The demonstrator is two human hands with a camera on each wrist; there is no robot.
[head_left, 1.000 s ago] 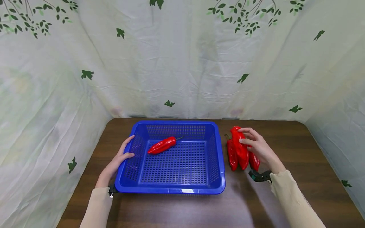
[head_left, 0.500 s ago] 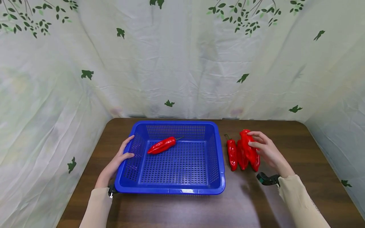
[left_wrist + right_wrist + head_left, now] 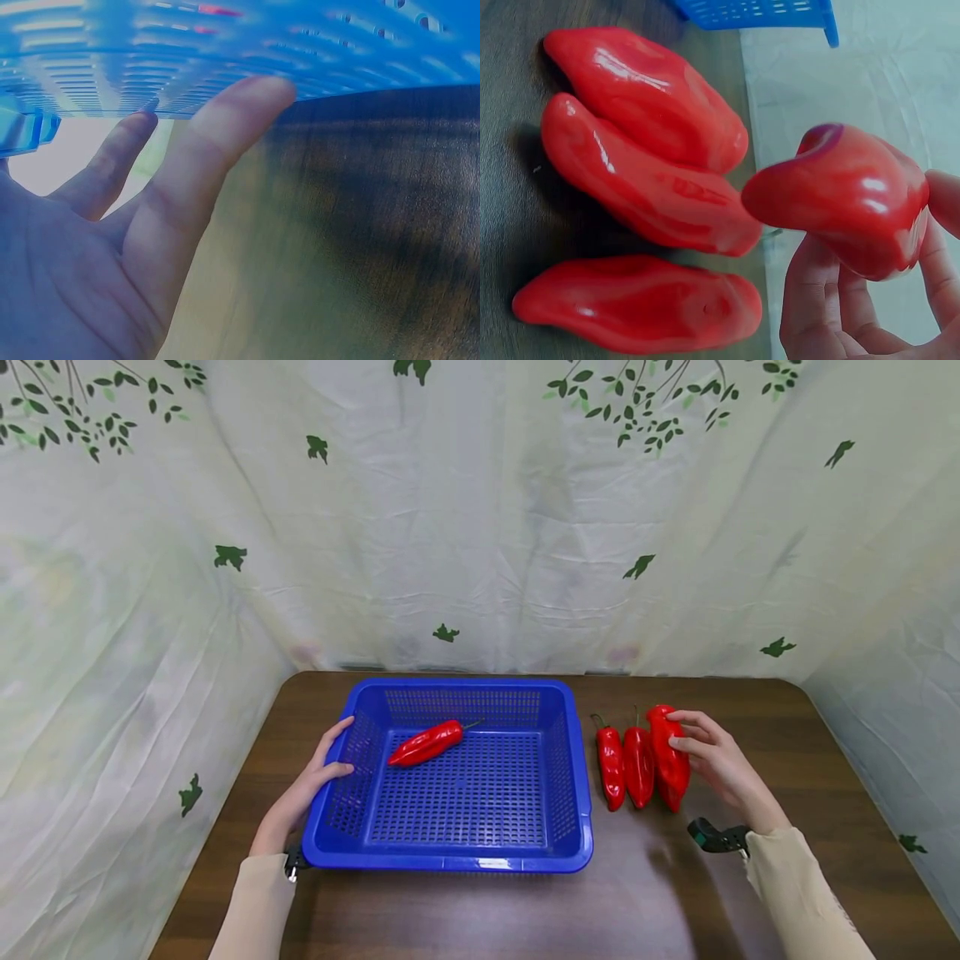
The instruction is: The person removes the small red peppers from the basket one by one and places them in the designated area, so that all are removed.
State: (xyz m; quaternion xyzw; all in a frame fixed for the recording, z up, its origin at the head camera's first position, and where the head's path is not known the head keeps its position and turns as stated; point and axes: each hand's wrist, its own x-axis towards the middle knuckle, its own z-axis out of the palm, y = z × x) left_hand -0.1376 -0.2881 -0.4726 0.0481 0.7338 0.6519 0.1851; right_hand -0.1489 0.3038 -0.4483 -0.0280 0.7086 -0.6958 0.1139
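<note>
My right hand [image 3: 723, 760] holds a glossy red pepper [image 3: 855, 202] between thumb and fingers, raised off the table on the right. Beneath and beside it lie three more red peppers, including a left one [image 3: 611, 768] and a middle one [image 3: 639, 767]. The held pepper covers the third in the head view; the lowest pepper [image 3: 637, 304] is plain in the right wrist view. Against the left side of a blue slotted basket [image 3: 447, 862] rests my left hand [image 3: 303, 789], its thumb and fingers fairly straight. One red pepper [image 3: 426, 744] lies inside the basket.
The brown wooden table [image 3: 450, 914] carries everything. A pale curtain [image 3: 480, 527] with leaf prints stands behind and at both sides. The basket's right rim [image 3: 579, 777] is close to the leftmost loose pepper.
My right hand has moved right with the held pepper, from above the left and middle peppers to above the rightmost one. The middle pepper now shows fully. Left hand and basket stay put.
</note>
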